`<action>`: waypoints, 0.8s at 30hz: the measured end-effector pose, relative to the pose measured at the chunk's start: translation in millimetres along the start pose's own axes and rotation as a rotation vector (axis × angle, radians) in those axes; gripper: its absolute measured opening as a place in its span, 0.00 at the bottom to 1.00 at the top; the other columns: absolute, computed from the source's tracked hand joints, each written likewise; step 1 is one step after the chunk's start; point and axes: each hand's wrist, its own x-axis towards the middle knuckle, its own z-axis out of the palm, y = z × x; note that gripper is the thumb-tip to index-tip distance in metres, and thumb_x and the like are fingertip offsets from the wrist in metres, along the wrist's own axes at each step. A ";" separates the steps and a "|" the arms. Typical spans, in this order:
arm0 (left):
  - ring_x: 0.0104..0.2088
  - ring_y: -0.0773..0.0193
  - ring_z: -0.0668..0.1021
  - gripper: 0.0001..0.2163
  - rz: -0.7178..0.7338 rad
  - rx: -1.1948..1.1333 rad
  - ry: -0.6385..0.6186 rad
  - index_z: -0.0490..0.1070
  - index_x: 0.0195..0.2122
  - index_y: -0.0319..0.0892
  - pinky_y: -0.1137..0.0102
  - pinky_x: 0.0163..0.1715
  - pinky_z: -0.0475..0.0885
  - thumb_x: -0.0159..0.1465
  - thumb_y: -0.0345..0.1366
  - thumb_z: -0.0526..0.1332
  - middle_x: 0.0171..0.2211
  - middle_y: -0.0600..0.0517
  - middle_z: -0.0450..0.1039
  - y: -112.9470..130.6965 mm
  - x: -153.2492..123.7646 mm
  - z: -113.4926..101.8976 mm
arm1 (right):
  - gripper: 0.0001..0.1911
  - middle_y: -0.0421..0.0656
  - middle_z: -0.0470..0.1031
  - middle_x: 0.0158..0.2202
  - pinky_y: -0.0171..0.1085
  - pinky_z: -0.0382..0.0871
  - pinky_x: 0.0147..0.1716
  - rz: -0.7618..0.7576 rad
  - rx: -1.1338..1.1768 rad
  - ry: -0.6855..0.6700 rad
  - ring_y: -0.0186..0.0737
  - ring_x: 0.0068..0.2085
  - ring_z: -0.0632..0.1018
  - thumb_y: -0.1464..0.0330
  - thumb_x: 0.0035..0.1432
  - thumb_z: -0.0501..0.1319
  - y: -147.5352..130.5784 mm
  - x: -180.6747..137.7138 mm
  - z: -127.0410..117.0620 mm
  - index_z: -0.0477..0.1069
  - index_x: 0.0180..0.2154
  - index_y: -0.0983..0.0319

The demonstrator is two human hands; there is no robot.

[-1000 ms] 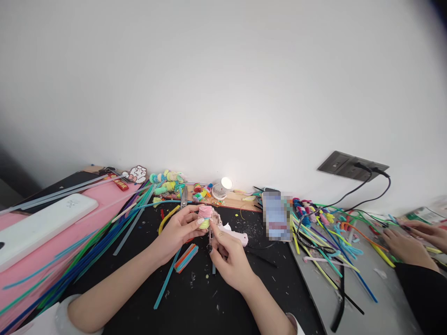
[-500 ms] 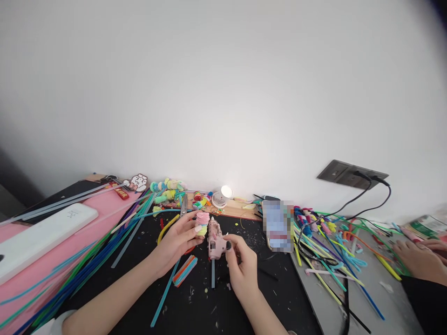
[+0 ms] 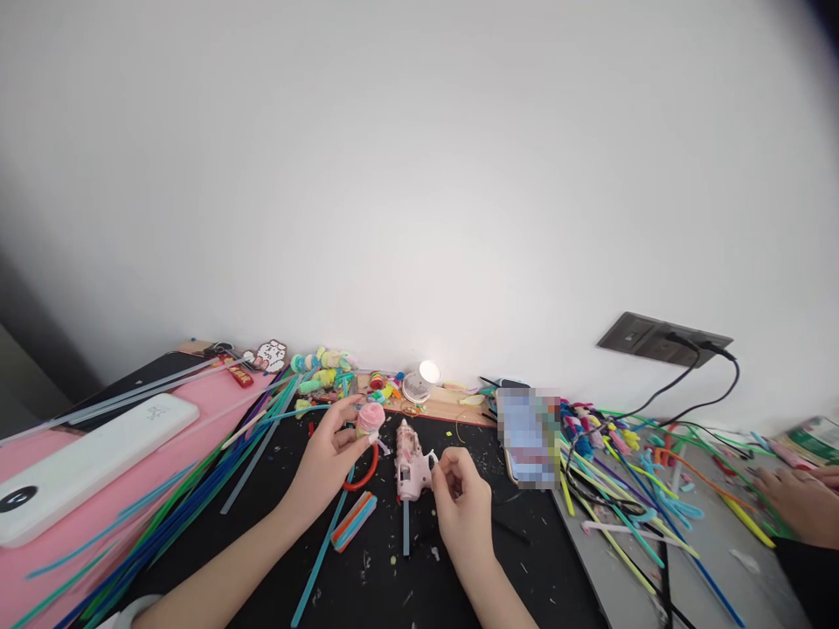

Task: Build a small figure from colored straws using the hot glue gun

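Between the thumb and fingers of my left hand (image 3: 334,450) is a small rolled coil of fuzzy pipe cleaner (image 3: 370,418), its pink round end tilted toward me. A pink hot glue gun (image 3: 412,467) lies on the black mat (image 3: 367,585), nozzle toward the wall, a clear glue stick (image 3: 405,528) sticking out of its back. My right hand (image 3: 464,494) is just right of the gun by its trigger, fingers curled in against the thumb; what they pinch, if anything, is hidden. Below the left hand are a red pipe-cleaner loop (image 3: 364,472) and a striped orange, blue and white bundle (image 3: 354,521).
A paper cup (image 3: 419,383) and fuzzy scraps line the wall. Long pipe cleaners (image 3: 176,515) and a white case (image 3: 98,463) cover the left side. At right are a phone (image 3: 528,437), more pipe cleaners (image 3: 646,498), cords into a socket (image 3: 662,339) and another person's hand (image 3: 796,498).
My right thumb has come off the glue gun and the fingers have curled together beside it. My left hand has turned the coil so its pink end faces me. The view has shifted slightly.
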 end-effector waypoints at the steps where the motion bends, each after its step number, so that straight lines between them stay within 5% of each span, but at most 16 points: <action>1: 0.43 0.56 0.80 0.27 -0.020 -0.023 0.033 0.61 0.54 0.47 0.61 0.45 0.74 0.54 0.40 0.68 0.49 0.47 0.70 1.9 0.8 -1.2 | 0.06 0.34 0.61 0.20 0.30 0.55 0.19 0.011 0.020 -0.007 0.32 0.19 0.64 0.69 0.59 0.54 -0.6 0.2 -0.6 0.62 0.28 0.59; 5: 0.33 0.62 0.81 0.26 -0.186 -0.213 0.154 0.62 0.52 0.46 0.64 0.40 0.76 0.53 0.40 0.69 0.41 0.51 0.74 13.5 2.9 -5.6 | 0.05 0.34 0.64 0.19 0.31 0.58 0.20 0.084 0.120 -0.046 0.35 0.20 0.66 0.67 0.60 0.55 -0.1 1.0 -2.6 0.67 0.36 0.60; 9: 0.27 0.67 0.78 0.24 -0.190 -0.291 0.198 0.64 0.50 0.45 0.70 0.32 0.75 0.54 0.38 0.70 0.31 0.56 0.75 16.4 4.3 -9.1 | 0.08 0.34 0.61 0.18 0.32 0.56 0.19 0.122 0.162 -0.039 0.34 0.19 0.63 0.64 0.61 0.55 2.4 2.6 -4.1 0.69 0.37 0.61; 16: 0.30 0.67 0.77 0.27 -0.160 -0.243 0.128 0.63 0.53 0.45 0.71 0.33 0.73 0.54 0.43 0.70 0.34 0.54 0.75 13.2 2.2 -7.0 | 0.11 0.33 0.56 0.19 0.31 0.49 0.18 0.138 0.135 -0.075 0.32 0.18 0.58 0.65 0.62 0.53 2.0 2.3 -4.8 0.71 0.39 0.63; 24: 0.35 0.60 0.78 0.30 -0.105 -0.114 0.134 0.63 0.53 0.43 0.68 0.33 0.74 0.52 0.47 0.70 0.37 0.50 0.76 15.4 1.1 -5.9 | 0.12 0.36 0.63 0.23 0.32 0.60 0.24 -0.004 0.020 -0.101 0.35 0.23 0.67 0.72 0.62 0.50 3.3 1.5 -4.0 0.70 0.41 0.62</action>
